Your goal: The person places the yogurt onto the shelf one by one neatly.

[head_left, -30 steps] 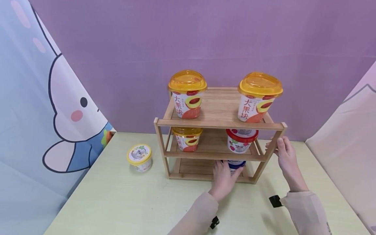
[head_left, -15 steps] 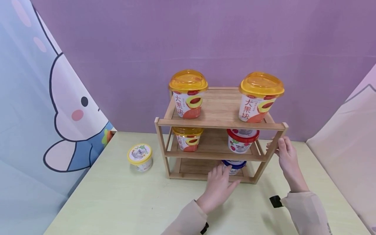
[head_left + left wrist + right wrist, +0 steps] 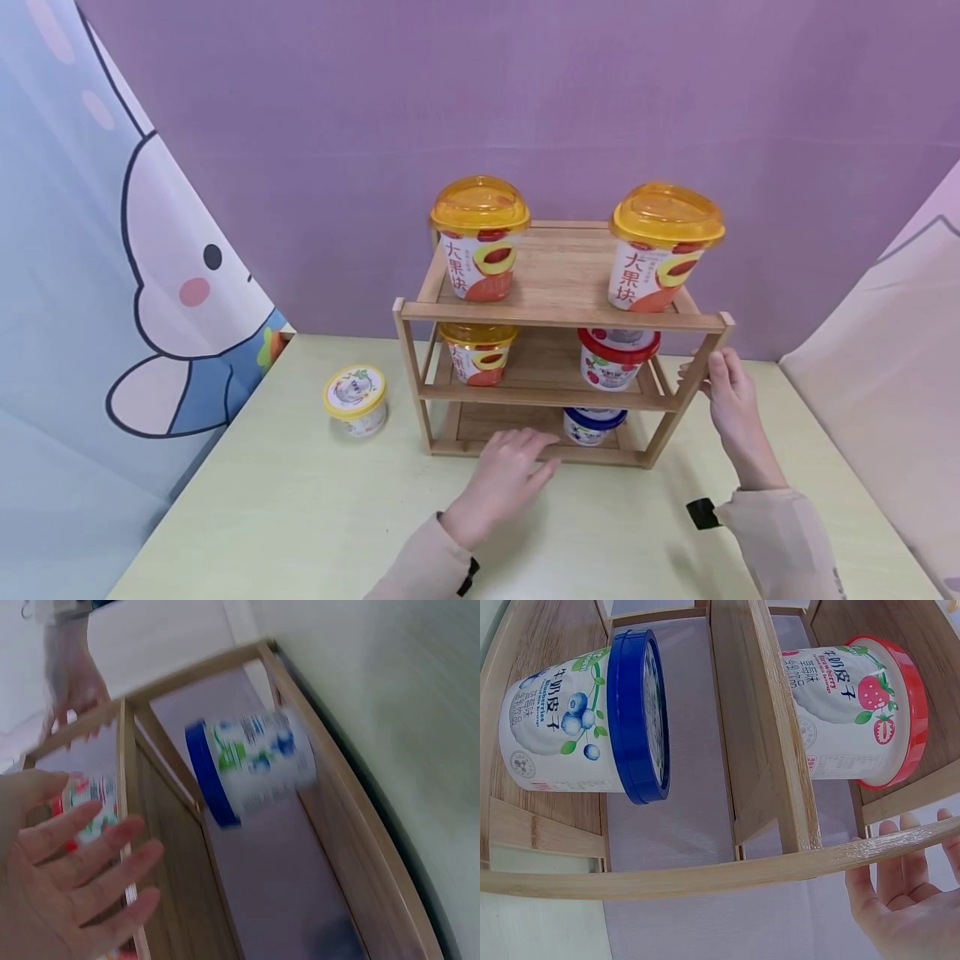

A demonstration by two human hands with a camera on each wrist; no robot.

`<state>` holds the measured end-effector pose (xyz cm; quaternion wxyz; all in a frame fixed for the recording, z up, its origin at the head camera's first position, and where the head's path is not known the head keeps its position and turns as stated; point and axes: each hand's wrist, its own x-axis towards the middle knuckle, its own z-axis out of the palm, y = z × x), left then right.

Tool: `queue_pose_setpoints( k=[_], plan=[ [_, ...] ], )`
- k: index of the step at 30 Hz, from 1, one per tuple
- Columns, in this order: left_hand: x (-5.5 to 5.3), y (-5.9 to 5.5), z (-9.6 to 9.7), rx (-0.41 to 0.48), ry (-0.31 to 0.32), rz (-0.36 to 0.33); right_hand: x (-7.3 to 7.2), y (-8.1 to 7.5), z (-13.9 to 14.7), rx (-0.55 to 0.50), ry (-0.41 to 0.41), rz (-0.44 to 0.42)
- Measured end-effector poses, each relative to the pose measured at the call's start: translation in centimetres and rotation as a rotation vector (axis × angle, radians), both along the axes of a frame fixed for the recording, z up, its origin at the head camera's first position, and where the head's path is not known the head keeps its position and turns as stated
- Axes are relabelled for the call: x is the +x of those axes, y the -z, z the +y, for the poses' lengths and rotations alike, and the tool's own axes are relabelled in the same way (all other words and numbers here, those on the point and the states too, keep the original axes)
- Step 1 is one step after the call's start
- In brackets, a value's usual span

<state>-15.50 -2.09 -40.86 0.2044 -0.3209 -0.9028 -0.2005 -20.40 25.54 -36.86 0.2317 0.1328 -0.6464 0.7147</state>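
A three-tier wooden rack (image 3: 562, 313) stands on the table. My left hand (image 3: 501, 475) hovers in front of its bottom tier, holding nothing, with its fingers spread in the left wrist view. On that tier's right side sits a blue-lidded tub (image 3: 591, 427) with blueberries printed on it, apart from my left hand. My right hand (image 3: 733, 410) grips the rack's right front post, fingers on one side and thumb on the other. A red-lidded strawberry tub (image 3: 847, 712) sits on the middle tier near that post.
Two orange-lidded cups, the left cup (image 3: 480, 242) and the right cup (image 3: 660, 250), stand on the top tier. A smaller orange-lidded cup (image 3: 480, 358) is at the middle tier's left. A yellow-lidded tub (image 3: 356, 402) stands on the table left of the rack.
My left hand has let go of the blue-lidded tub and drawn back to the left and toward me. The tub stays on the bottom tier. My right hand holds its place.
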Motion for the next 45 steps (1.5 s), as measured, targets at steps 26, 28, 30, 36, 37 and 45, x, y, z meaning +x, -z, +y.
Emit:
queue_pose_setpoints(
  k=[26, 28, 30, 36, 37, 45],
  plan=[
    [-0.7, 1.1, -11.9, 0.199, -0.067, 0.103, 0.0, 0.2, 0.1, 0.021, 0.015, -0.010],
    [-0.8, 1.0, -12.6, 0.211, -0.076, 0.120, 0.0, 0.1, 0.1, 0.023, 0.014, -0.012],
    [-0.9, 1.0, -13.4, 0.214, -0.086, 0.145, 0.0, 0.1, 0.1, 0.027, 0.017, -0.013],
    [-1.5, 1.1, -15.6, 0.195, -0.138, 0.226, 0.0, 0.1, 0.0, 0.026, 0.024, -0.017],
    [-1.7, 1.1, -15.9, 0.195, -0.145, 0.238, 0.1, 0.0, 0.0, 0.025, 0.024, -0.016],
    [-2.9, 1.4, -18.6, 0.207, -0.227, 0.234, 0.1, -0.1, 0.0, 0.045, 0.026, -0.025]
  ],
)
